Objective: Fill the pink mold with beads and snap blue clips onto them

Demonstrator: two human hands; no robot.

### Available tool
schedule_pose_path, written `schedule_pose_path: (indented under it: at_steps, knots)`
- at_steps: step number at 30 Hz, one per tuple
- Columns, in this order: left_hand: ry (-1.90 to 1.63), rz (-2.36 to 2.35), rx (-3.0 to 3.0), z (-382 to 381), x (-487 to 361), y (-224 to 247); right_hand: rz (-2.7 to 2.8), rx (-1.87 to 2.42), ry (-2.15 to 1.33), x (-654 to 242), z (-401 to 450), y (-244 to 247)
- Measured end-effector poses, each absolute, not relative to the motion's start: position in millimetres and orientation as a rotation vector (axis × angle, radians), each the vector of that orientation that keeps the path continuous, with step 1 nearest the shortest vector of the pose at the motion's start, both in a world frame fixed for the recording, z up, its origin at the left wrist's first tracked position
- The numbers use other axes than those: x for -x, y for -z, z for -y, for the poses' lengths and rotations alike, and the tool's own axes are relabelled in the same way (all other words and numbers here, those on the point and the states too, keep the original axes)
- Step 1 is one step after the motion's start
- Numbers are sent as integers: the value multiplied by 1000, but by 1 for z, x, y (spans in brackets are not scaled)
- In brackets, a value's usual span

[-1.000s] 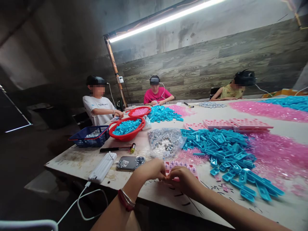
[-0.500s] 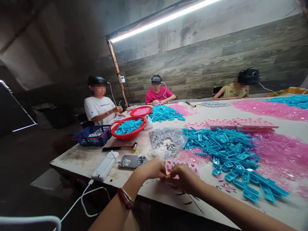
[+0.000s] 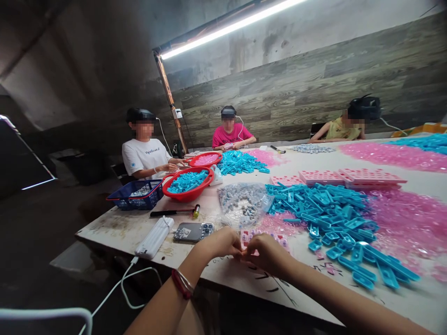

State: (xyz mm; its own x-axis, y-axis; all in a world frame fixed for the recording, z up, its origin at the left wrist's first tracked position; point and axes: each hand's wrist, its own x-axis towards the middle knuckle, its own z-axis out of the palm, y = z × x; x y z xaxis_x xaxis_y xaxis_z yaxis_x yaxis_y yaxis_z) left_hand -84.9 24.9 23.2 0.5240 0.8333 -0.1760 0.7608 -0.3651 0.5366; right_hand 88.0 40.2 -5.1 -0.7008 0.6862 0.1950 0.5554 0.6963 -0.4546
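My left hand (image 3: 228, 243) and my right hand (image 3: 263, 251) meet fingertip to fingertip at the near left corner of a pink tray (image 3: 279, 238) with rows of holes. Small whitish pieces sit in the tray's holes. Both hands have their fingers curled and pinched together; whatever lies between them is too small or hidden to make out. Just behind the tray are loose clear-pink plastic pieces (image 3: 281, 222) and a clear bag of small grey-white parts (image 3: 244, 204). Blue plastic pieces (image 3: 324, 214) are heaped to the right.
Left of my hands lie a phone (image 3: 192, 231), a white power bank (image 3: 154, 238) with a cable and a hammer (image 3: 178, 212). Beyond stand a blue basket (image 3: 139, 195) and a red colander (image 3: 188, 195). Pink trays (image 3: 370, 177) are stacked behind the blue heap. Three people sit across the table.
My hands stay pinched together at the tray's corner with hardly any movement. The person in white has lowered a raised hand towards the table. The view has shifted slightly.
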Motion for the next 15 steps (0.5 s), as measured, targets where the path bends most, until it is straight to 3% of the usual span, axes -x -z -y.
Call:
schedule_pose_path:
  at_steps: [15]
  knots:
    - [-207,-1250,-2036,-25,91,-15,2615,1002,-594,-81,-40,-12]
